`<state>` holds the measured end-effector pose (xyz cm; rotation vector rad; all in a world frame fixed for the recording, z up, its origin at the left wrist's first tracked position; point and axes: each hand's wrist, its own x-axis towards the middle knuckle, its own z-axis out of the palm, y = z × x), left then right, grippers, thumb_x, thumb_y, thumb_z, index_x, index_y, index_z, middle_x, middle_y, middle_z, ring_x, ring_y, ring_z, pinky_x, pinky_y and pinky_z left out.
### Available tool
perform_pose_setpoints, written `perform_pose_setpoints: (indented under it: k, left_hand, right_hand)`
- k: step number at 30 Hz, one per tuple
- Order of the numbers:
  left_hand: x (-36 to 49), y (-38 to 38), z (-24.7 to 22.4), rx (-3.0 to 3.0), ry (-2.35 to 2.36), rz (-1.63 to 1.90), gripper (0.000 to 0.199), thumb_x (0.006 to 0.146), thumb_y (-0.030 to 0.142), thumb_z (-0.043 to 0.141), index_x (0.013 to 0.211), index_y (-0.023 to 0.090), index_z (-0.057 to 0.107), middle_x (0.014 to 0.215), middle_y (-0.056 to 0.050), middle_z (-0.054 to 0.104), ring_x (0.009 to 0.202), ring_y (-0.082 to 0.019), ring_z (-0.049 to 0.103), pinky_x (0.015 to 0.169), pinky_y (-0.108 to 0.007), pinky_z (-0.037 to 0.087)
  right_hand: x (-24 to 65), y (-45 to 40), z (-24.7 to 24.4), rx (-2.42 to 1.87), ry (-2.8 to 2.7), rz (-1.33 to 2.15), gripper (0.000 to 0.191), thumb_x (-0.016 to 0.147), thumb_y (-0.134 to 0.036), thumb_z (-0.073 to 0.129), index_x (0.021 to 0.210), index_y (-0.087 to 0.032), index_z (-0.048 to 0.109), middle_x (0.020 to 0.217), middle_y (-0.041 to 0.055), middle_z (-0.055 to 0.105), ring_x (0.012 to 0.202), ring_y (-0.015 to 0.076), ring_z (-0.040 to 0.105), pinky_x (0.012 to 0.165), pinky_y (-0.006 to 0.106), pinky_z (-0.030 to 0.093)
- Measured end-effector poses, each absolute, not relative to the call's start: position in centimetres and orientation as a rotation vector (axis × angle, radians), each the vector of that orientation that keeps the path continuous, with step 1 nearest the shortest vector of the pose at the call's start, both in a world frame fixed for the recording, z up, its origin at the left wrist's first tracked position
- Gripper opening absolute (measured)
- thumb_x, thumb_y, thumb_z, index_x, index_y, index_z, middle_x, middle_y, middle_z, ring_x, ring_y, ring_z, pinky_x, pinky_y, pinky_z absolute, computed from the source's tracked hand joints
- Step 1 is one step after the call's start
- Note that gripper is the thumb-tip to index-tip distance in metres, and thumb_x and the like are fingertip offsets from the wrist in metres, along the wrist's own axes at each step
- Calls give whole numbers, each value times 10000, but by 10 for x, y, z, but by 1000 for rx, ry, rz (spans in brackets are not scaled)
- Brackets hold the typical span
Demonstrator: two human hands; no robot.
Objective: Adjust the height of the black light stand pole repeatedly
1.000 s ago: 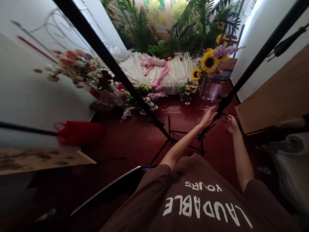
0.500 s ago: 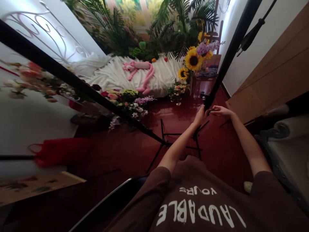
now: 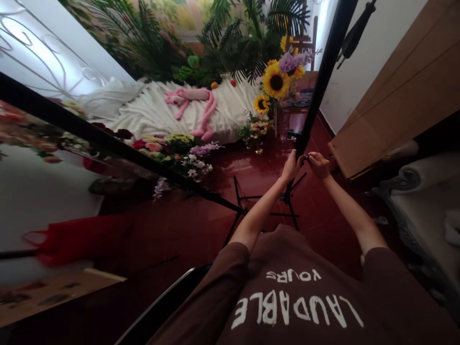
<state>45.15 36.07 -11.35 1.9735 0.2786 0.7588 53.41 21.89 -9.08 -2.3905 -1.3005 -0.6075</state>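
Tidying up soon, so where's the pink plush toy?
In the head view, the pink plush toy lies upper centre on gathered white fabric, left of the yellow sunflowers.

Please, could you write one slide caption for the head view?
Left hand around a black pole, right hand at a small dark part beside it, sunflowers beyond.

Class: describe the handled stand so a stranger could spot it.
Start at the white cloth bearing the pink plush toy. Before it, take the black tripod nearer the sunflowers. Unlike the other black tripod, it has the left hand and right hand at its pole.
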Motion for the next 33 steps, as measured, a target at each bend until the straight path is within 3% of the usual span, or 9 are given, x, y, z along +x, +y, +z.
perform_pose_setpoints:
  k: [6,8,11,14,18,22,27,29,33]
  left_hand:
    - [464,369,-105,2077,196,981,442,962,604,458,1049,180,553,1050,-129,680,1135,-252,652,1134,-478,425]
    - [472,369,-94,2034,190,1016,496,970,626,403,1129,176,542,1083,-142,677,1152,-256,659,1106,-470,460]
    - [486,370,-67,1967,139,1040,529,987,620,362,1243,181,505,1081,-134,677,1060,-233,703,989,-413,541]
    - [500,375,-34,1958,75,1089,566,994,631,328,1272,161,473,1016,-120,679,911,-208,722,852,-368,571]
    - [512,380,-9,1930,33,1174,568,1006,641,255,1230,165,469,872,-77,661,737,-168,678,723,-312,539]
    - [514,379,-7,1889,11,1207,537,995,660,285,1187,198,479,798,-38,622,653,-147,626,674,-293,508]
    - [511,377,-9,1876,-8,1177,548,991,668,277,1175,195,485,777,-30,607,646,-144,633,657,-287,506]
    - [508,377,-8,1870,-31,1153,543,1001,646,278,1193,183,488,790,-32,614,683,-142,659,715,-292,530]
    - [503,374,-4,1847,-54,1165,509,1017,595,291,1229,177,491,869,-50,649,858,-152,715,862,-299,550]
  right_hand:
    - [534,217,-95,-2337,-1192,-488,239,1011,-306,483,962,-202,693,1138,106,742,1005,201,668,712,248,497]
    - [531,211,-94,-2265,-1143,-382,198,974,-331,550,1057,-208,681,1190,101,732,987,208,688,771,275,527]
    - [525,199,-88,-2139,-1077,-172,303,912,-352,634,1189,-227,637,1306,83,690,831,178,711,761,293,552]
    - [520,193,-78,-2060,-1008,4,312,902,-394,650,1176,-246,633,1343,69,671,767,164,712,731,295,554]
    - [517,196,-67,-2006,-886,84,273,908,-472,646,1042,-233,654,1115,61,747,802,185,709,747,300,542]
    - [519,210,-58,-1934,-649,187,325,884,-530,670,836,-216,606,788,19,702,715,165,668,631,252,520]
    - [524,231,-46,-1767,-238,487,176,898,-294,683,814,-193,564,667,-34,607,505,85,543,457,191,449]
    - [526,237,-44,-1707,-103,560,82,897,-187,658,885,-191,577,662,-48,597,448,57,496,397,160,366]
    - [530,245,-44,-1606,64,652,131,854,-67,644,866,-178,576,628,-61,575,399,16,411,346,132,209]
